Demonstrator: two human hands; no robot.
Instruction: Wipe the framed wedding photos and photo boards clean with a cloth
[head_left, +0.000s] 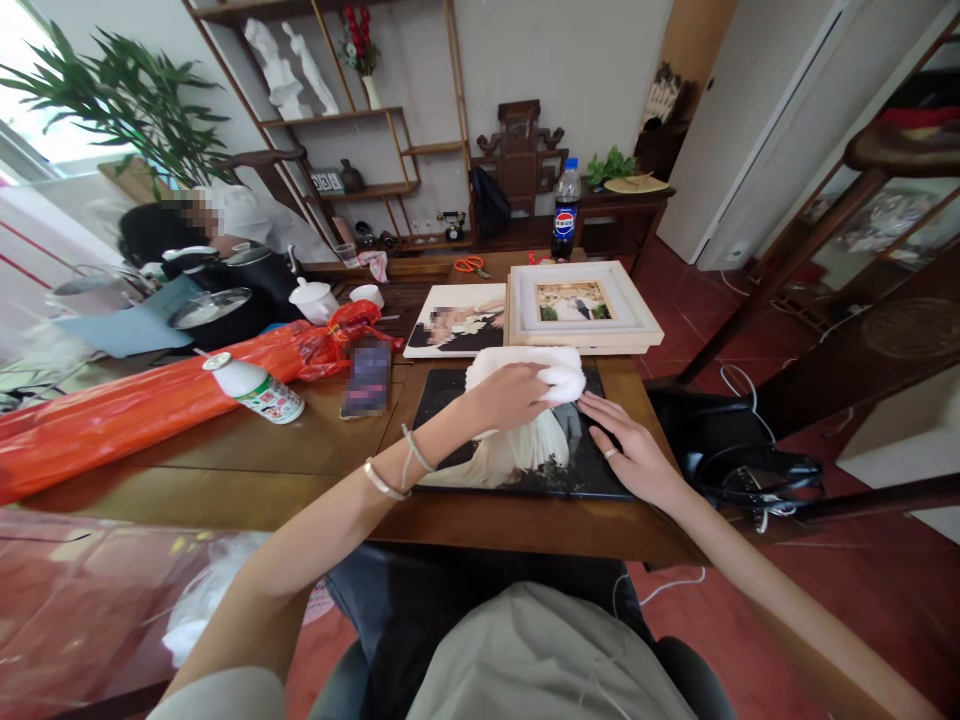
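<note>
A dark photo panel (pixel 517 478), showing a pale gown and a grey suit, lies flat on the wooden table before me. My left hand (pixel 512 398) is closed on a folded white cloth (pixel 525 360), which covers the panel's upper part. My right hand (pixel 626 440) lies with fingers stretched out on the panel's right side, its fingertips beside the cloth. Just behind the panel are a white-edged photo print (pixel 456 318) and a white frame (pixel 637 308) with a small picture in it.
A phone (pixel 366 380), a white bottle (pixel 259 390) and a long red plastic-wrapped bundle (pixel 165 395) lie to the left. Orange-handled scissors (pixel 470 265) and a cola bottle (pixel 565 215) are at the back. A person (pixel 247 215) sits at far left; a black bag (pixel 720 440) is at right.
</note>
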